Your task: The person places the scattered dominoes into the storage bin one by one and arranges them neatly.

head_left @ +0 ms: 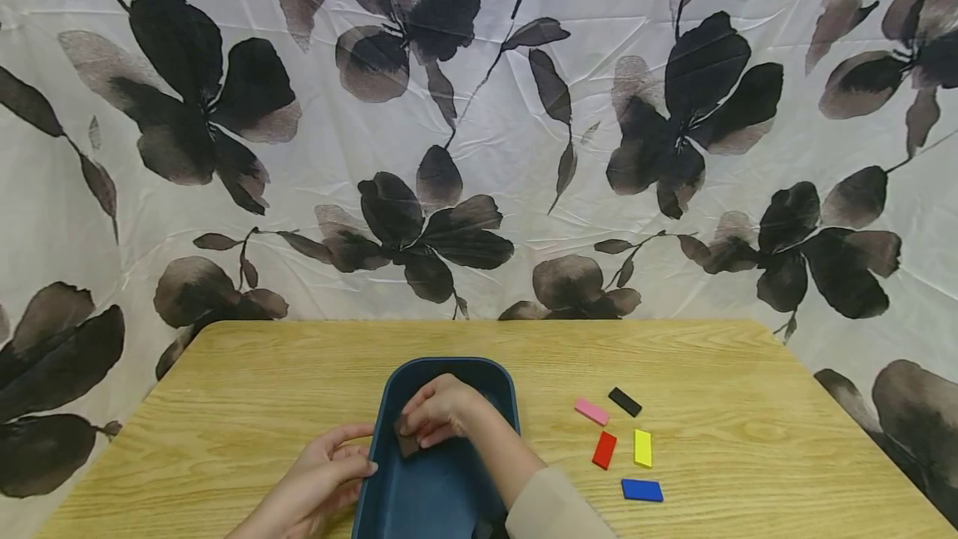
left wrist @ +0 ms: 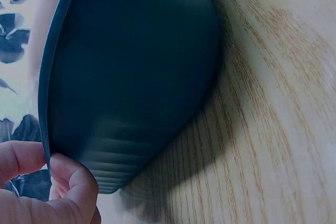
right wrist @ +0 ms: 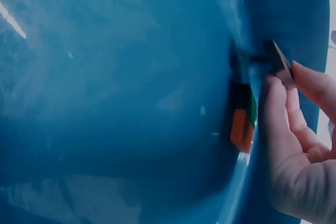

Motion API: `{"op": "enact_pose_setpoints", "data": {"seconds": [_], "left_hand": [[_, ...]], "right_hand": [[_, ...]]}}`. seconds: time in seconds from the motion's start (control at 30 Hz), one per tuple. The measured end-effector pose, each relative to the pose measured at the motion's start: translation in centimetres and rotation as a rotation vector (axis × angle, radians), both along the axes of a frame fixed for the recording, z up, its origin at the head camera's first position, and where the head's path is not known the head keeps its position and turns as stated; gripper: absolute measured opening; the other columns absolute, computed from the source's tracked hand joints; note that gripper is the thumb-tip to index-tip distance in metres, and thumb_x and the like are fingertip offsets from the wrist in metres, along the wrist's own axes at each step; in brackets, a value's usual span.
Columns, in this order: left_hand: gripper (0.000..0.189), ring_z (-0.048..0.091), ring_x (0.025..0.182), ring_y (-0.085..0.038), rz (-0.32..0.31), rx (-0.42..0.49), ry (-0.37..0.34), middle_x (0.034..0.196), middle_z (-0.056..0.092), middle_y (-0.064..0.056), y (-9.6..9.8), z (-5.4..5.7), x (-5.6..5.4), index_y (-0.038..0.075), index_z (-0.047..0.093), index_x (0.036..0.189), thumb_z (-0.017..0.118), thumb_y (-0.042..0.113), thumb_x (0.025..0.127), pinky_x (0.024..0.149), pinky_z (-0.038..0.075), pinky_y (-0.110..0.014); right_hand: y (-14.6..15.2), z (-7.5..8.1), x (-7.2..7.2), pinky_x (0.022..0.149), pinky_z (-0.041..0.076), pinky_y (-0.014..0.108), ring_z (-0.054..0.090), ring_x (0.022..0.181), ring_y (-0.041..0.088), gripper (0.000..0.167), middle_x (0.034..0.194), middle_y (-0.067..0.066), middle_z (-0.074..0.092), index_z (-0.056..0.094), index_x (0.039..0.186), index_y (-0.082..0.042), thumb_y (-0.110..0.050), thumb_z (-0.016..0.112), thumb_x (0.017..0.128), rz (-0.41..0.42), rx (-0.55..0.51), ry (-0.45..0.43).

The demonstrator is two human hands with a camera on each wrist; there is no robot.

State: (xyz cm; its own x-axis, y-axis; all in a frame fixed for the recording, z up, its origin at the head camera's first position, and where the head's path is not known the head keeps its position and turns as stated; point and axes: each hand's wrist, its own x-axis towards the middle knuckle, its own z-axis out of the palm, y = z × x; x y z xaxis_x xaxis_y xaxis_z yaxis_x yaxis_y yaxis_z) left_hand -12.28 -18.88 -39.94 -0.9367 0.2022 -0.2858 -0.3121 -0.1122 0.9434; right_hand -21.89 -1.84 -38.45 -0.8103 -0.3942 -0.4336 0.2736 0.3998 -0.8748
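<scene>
A dark blue plastic bin point(head_left: 441, 493) stands lengthwise in front of me on the table. My left hand point(head_left: 329, 477) pinches its left rim between thumb and fingers, seen also in the left wrist view. Inside the bin, my right hand point(head_left: 445, 410) holds a small brown domino-like block point(head_left: 407, 442) between thumb and fingertips, close to the left wall. An orange block point(right wrist: 241, 129) and a green block point(right wrist: 252, 109) lie against each other at the foot of the bin's wall in the right wrist view; in the head view the right hand hides them.
Right of the bin, on the wooden table point(head_left: 262, 389), lie several similar blocks: pink point(head_left: 592, 412), black point(head_left: 624, 402), red point(head_left: 604, 450), yellow point(head_left: 643, 448) and blue point(head_left: 642, 490). A flower-patterned cloth point(head_left: 479, 131) hangs behind the table.
</scene>
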Motion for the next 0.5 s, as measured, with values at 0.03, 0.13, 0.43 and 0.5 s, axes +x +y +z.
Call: {"op": "enact_pose_setpoints", "data": {"seconds": [0.03,0.13,0.43,0.5], "left_hand": [[0.062,0.058,0.081,-0.015,-0.002,-0.001,0.002,0.093,0.058,-0.006,0.01,0.01,0.01,-0.012,0.024,0.136,0.055,-0.004,0.082,0.070,0.050,-0.028],[0.062,0.058,0.080,-0.014,-0.002,-0.002,0.000,0.094,0.057,-0.006,0.05,0.06,0.01,-0.012,0.024,0.136,0.055,-0.004,0.082,0.069,0.050,-0.027],[0.061,0.058,0.080,-0.015,-0.001,-0.008,-0.004,0.094,0.057,-0.006,0.01,0.08,0.05,-0.011,0.026,0.136,0.055,-0.003,0.083,0.070,0.050,-0.028],[0.061,0.058,0.080,-0.014,-0.002,-0.009,-0.001,0.093,0.057,-0.005,0.01,0.05,0.03,-0.011,0.026,0.136,0.055,-0.003,0.083,0.070,0.050,-0.028]], "right_hand": [[-0.04,-0.10,0.08,0.054,0.054,0.028,0.056,0.052,0.014,0.013,0.067,0.007,0.062,0.070,0.084,-0.003,0.006,0.071,0.075,0.022,0.014,0.005],[-0.11,-0.20,0.30,0.054,0.054,0.029,0.058,0.051,0.014,0.011,0.066,0.010,0.065,0.070,0.081,-0.002,0.007,0.071,0.074,0.071,0.044,0.022],[-0.21,-0.38,0.65,0.054,0.054,0.031,0.064,0.057,0.022,0.011,0.064,0.011,0.065,0.069,0.075,0.001,0.010,0.072,0.071,0.132,0.114,0.094],[-0.24,-0.41,0.68,0.054,0.054,0.032,0.065,0.058,0.024,0.011,0.063,0.011,0.065,0.068,0.074,0.001,0.011,0.072,0.070,0.133,0.119,0.105]]}}
